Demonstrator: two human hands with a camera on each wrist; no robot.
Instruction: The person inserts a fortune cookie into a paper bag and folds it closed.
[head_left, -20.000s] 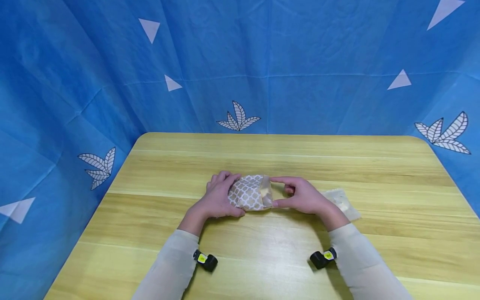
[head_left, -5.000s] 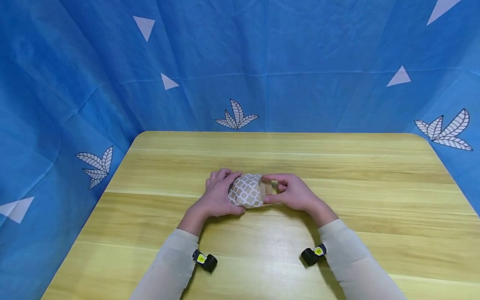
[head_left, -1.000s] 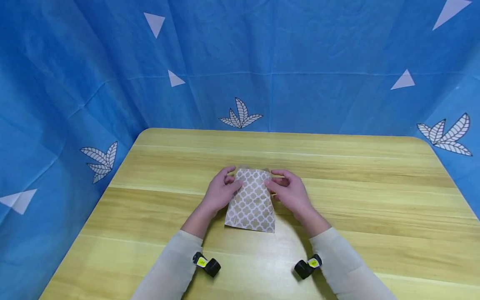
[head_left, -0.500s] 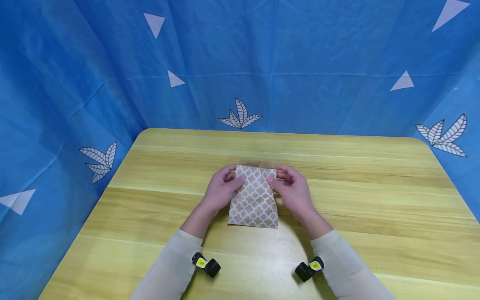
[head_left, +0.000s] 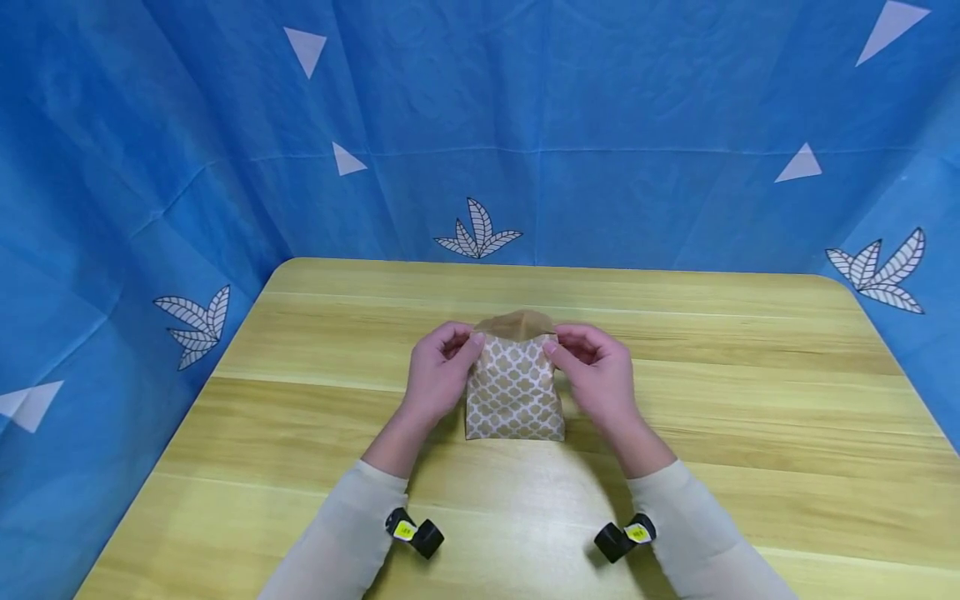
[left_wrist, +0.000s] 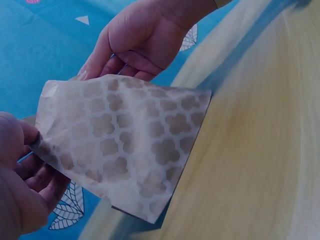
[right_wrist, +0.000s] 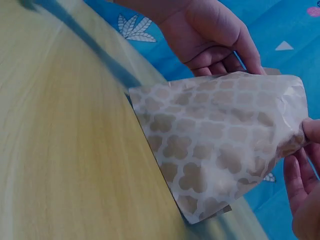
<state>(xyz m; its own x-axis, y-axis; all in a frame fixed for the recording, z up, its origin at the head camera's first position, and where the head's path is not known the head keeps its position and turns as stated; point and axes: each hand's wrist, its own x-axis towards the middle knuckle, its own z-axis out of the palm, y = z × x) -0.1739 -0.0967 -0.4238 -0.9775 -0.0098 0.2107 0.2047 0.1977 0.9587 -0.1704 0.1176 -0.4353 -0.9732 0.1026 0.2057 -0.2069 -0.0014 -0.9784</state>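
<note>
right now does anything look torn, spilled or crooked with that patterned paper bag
Nothing stands out. The patterned paper bag stands with its bottom edge on the table, whole and untorn, its top flap bent over. The left hand and right hand pinch its upper corners. Nothing has spilled.

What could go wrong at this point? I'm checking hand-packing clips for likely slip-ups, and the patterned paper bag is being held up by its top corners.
1. The patterned paper bag is thin paper pinched only at its top corners by the left hand and right hand; a hard pull might tear it.
2. Only its bottom edge meets the table, so it could tip if released.
</note>
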